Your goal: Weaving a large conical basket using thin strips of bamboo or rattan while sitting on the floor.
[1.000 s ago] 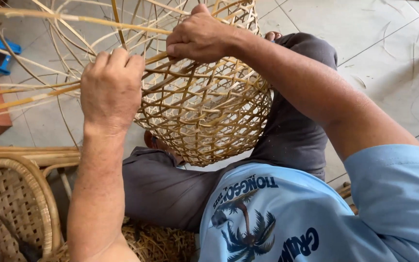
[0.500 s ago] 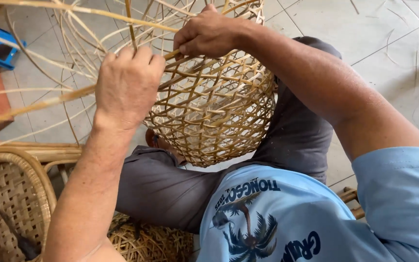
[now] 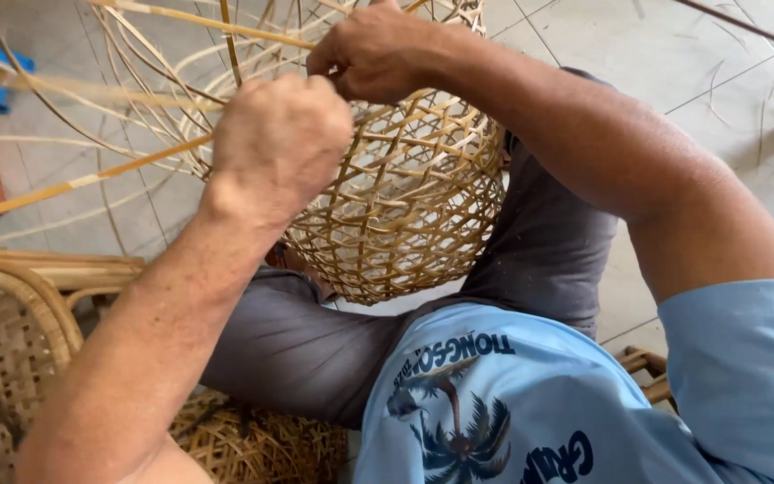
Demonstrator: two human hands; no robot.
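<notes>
Left hand has shifted right since a second ago, now fisted, grip closed on bamboo strips just beside the right hand. The right hand's grip is pinched shut on a strip at the rim of the half-woven bamboo basket. The basket rests between the knees (open lattice, loose strips fanning left). Wicker chair remains at lower left.

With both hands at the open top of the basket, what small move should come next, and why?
Probably pull the strip in the left hand snug and tuck it under the next crossing. That fist is closed on a strip running out to the left, while the right hand pinches the weave at the basket rim, where loose ends fan out unwoven.
</notes>
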